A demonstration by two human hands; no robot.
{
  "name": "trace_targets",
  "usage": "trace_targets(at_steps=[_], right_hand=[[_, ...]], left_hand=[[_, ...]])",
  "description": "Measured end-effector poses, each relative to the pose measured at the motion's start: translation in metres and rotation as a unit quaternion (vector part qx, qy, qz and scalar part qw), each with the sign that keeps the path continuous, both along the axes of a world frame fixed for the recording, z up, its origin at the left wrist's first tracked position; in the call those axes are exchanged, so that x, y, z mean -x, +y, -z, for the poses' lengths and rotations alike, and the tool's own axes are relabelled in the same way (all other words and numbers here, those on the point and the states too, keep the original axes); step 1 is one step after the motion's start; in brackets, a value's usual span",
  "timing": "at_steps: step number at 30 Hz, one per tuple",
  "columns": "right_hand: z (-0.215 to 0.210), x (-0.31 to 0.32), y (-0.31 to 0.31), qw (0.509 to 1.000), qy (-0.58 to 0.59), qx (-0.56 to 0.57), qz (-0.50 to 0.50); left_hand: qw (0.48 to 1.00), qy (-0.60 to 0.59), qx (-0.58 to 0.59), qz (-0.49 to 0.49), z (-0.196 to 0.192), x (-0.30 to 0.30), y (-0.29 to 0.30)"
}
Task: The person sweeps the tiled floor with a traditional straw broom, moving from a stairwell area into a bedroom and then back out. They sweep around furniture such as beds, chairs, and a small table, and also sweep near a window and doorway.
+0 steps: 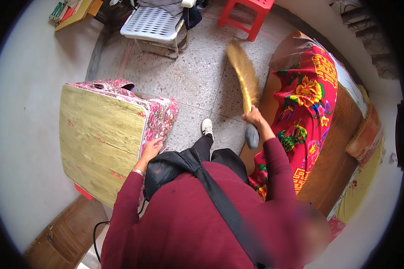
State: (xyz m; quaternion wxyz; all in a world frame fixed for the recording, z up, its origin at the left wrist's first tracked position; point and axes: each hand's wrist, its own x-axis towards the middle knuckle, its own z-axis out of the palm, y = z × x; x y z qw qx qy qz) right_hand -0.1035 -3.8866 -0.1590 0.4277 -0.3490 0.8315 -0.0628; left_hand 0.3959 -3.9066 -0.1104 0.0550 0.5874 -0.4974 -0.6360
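My right hand (254,117) grips the handle of a straw hand broom (243,75), whose blurred bristles point up and away over the speckled floor (197,80), beside the bed. My left hand (151,149) rests on the edge of a small table (96,139) with a yellow-green wood-grain top and a pink floral cover hanging over its side. My dark trouser legs and one white shoe (206,127) show between the table and the bed.
A bed (341,148) with a woven mat and a red floral cloth (307,103) fills the right. A white plastic chair (155,24) and a red plastic stool (249,13) stand at the far side. A wooden door (65,235) lies at lower left.
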Motion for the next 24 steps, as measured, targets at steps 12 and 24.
trace_targets(at_steps=[12,24], right_hand=[[-0.161,0.030,0.052,0.961,-0.126,-0.115,-0.217],[-0.085,0.136,-0.044,0.988,0.010,0.050,-0.144]], left_hand=[[0.998,0.018,0.038,-0.048,-0.002,0.039,-0.008],[0.986,0.042,-0.028,-0.159,0.024,0.052,0.061]])
